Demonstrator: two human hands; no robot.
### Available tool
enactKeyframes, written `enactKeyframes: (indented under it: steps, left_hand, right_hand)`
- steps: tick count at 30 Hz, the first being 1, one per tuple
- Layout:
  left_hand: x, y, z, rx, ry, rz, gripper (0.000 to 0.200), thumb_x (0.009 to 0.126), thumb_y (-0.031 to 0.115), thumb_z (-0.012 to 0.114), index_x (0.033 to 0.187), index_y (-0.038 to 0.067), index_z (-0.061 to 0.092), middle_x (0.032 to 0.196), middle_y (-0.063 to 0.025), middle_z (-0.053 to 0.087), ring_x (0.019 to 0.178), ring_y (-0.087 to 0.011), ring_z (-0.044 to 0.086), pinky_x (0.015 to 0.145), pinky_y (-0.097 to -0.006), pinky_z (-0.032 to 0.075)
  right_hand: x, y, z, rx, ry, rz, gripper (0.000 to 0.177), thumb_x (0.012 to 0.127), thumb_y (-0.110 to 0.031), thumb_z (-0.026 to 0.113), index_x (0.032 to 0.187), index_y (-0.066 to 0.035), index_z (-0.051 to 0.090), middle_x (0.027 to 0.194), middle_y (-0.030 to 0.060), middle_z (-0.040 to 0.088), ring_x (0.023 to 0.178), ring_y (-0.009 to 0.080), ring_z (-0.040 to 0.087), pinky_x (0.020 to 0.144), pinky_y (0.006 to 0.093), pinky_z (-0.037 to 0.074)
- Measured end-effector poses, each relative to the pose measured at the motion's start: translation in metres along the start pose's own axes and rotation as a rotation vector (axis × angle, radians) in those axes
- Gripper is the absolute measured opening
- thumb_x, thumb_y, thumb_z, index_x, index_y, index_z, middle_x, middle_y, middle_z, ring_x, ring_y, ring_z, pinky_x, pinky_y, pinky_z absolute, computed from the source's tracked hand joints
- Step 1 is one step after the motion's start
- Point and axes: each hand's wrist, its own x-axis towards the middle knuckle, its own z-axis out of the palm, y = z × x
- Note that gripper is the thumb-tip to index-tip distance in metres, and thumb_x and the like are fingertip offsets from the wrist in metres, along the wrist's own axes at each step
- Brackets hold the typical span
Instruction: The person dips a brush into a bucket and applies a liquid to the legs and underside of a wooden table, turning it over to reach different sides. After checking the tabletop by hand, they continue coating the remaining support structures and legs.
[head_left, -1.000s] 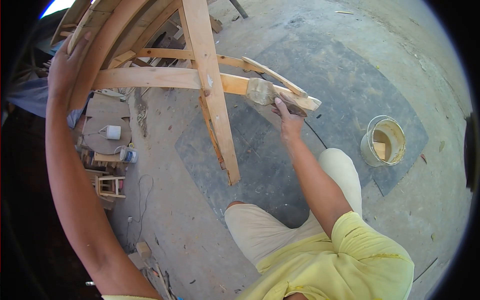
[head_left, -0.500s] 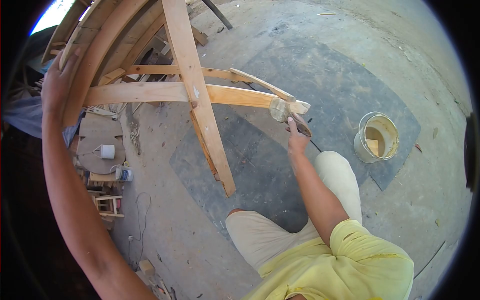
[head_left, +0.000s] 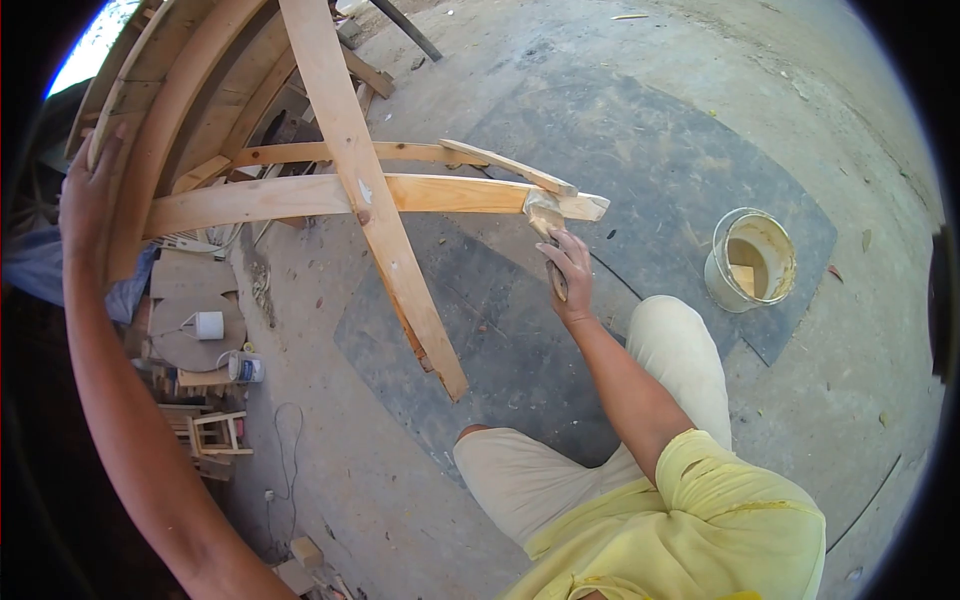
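My right hand [head_left: 570, 275] is closed around a wide paintbrush [head_left: 545, 218], its handle end sticking out below the fingers. The bristles touch the lower edge of a curved, pale wooden leg [head_left: 460, 195], close to its tip. My left hand [head_left: 88, 200] grips the edge of the curved wooden frame [head_left: 165, 140] at the upper left, fingers over the rim. Across the leg runs a straight wooden slat [head_left: 365, 190]. A thinner strip [head_left: 510, 167] slants over the leg's far end.
A stained bucket [head_left: 728, 270] holding some liquid and a wooden piece stands on dark sheeting [head_left: 650, 150] to the right. At left are a white pot [head_left: 209, 325], a paint tub [head_left: 245, 367], a small wooden stool [head_left: 220, 433] and a cable [head_left: 290, 450] on the concrete floor.
The brush has moved left along the leg, away from its tip, and its handle has swung to point down toward me. The wooden frame appears slightly further left in view.
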Motion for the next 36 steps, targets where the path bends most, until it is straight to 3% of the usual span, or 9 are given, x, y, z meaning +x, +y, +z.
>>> enactKeyframes:
  steps: [13, 16, 18, 21, 24, 25, 27, 31, 36]
  left_hand:
    - [0.009, -0.012, 0.004, -0.075, -0.056, -0.034, 0.051, 0.097, 0.051, 0.058, 0.134, 0.017, 0.063, 0.121, -0.0129, 0.070, 0.117, -0.0280, 0.064, 0.101, -0.0371, 0.044]
    - [0.000, 0.005, 0.001, 0.029, 0.008, -0.006, 0.051, 0.098, 0.051, 0.057, 0.133, 0.015, 0.064, 0.119, -0.0136, 0.070, 0.114, -0.0289, 0.065, 0.099, -0.0376, 0.045]
    - [-0.006, 0.011, -0.003, 0.015, 0.004, -0.002, 0.051, 0.098, 0.051, 0.057, 0.133, 0.015, 0.064, 0.118, -0.0140, 0.070, 0.113, -0.0291, 0.066, 0.099, -0.0381, 0.045]
    - [-0.008, 0.018, -0.004, -0.024, -0.007, -0.014, 0.051, 0.098, 0.052, 0.056, 0.133, 0.015, 0.064, 0.117, -0.0144, 0.070, 0.111, -0.0295, 0.066, 0.098, -0.0388, 0.045]
    - [-0.010, 0.017, -0.002, -0.044, -0.028, -0.042, 0.052, 0.098, 0.052, 0.056, 0.134, 0.015, 0.063, 0.117, -0.0144, 0.071, 0.110, -0.0290, 0.066, 0.098, -0.0386, 0.045]
    - [-0.008, 0.016, -0.003, -0.051, -0.034, -0.044, 0.053, 0.098, 0.052, 0.056, 0.134, 0.014, 0.063, 0.117, -0.0143, 0.071, 0.110, -0.0285, 0.066, 0.098, -0.0383, 0.045]
    - [-0.005, 0.013, -0.003, -0.049, -0.030, -0.035, 0.053, 0.098, 0.052, 0.056, 0.134, 0.014, 0.063, 0.117, -0.0141, 0.071, 0.109, -0.0278, 0.066, 0.098, -0.0381, 0.045]
    - [-0.007, 0.019, -0.003, -0.081, -0.032, -0.076, 0.052, 0.097, 0.052, 0.058, 0.133, 0.014, 0.064, 0.116, -0.0134, 0.071, 0.109, -0.0259, 0.066, 0.098, -0.0375, 0.045]
    - [-0.007, 0.020, -0.003, -0.083, -0.022, -0.059, 0.051, 0.097, 0.051, 0.059, 0.132, 0.014, 0.064, 0.115, -0.0141, 0.071, 0.107, -0.0256, 0.066, 0.096, -0.0364, 0.045]
  right_hand:
    - [-0.017, 0.067, -0.015, -0.028, 0.062, 0.104, 0.023, 0.088, -0.005, 0.068, 0.110, -0.013, 0.071, 0.129, 0.0079, 0.066, 0.121, 0.0330, 0.060, 0.103, 0.0401, 0.047]
    - [-0.024, 0.115, -0.002, 0.014, 0.245, 0.385, 0.021, 0.091, -0.009, 0.068, 0.111, -0.012, 0.071, 0.126, 0.0096, 0.067, 0.115, 0.0325, 0.063, 0.102, 0.0397, 0.047]
    - [-0.021, 0.129, -0.005, 0.158, 0.368, 0.861, 0.018, 0.092, -0.011, 0.068, 0.110, -0.010, 0.072, 0.123, 0.0100, 0.069, 0.110, 0.0289, 0.066, 0.099, 0.0370, 0.048]
    - [-0.010, 0.102, -0.010, 0.067, 0.494, 0.505, 0.017, 0.094, -0.012, 0.067, 0.110, -0.008, 0.071, 0.118, 0.0093, 0.070, 0.109, 0.0244, 0.066, 0.094, 0.0344, 0.050]
    - [0.000, 0.089, -0.002, -0.026, 0.365, 0.256, 0.017, 0.096, -0.013, 0.065, 0.111, -0.007, 0.072, 0.115, 0.0097, 0.070, 0.106, 0.0243, 0.066, 0.092, 0.0340, 0.050]
    - [0.003, 0.092, 0.002, -0.023, 0.365, 0.259, 0.017, 0.096, -0.013, 0.065, 0.111, -0.007, 0.072, 0.115, 0.0097, 0.070, 0.106, 0.0243, 0.066, 0.092, 0.0340, 0.050]
    - [0.010, 0.098, 0.013, 0.185, 0.488, 0.645, 0.017, 0.096, -0.015, 0.065, 0.111, -0.011, 0.072, 0.115, 0.0105, 0.068, 0.109, 0.0282, 0.063, 0.097, 0.0372, 0.047]
    - [0.016, 0.022, 0.035, 0.054, 0.358, 0.480, 0.017, 0.097, -0.019, 0.064, 0.110, -0.015, 0.073, 0.121, 0.0133, 0.063, 0.115, 0.0327, 0.058, 0.103, 0.0411, 0.041]
    - [0.011, -0.073, 0.051, 0.357, 0.243, 0.502, 0.017, 0.097, -0.018, 0.064, 0.110, -0.012, 0.072, 0.123, 0.0146, 0.060, 0.115, 0.0300, 0.057, 0.099, 0.0404, 0.044]
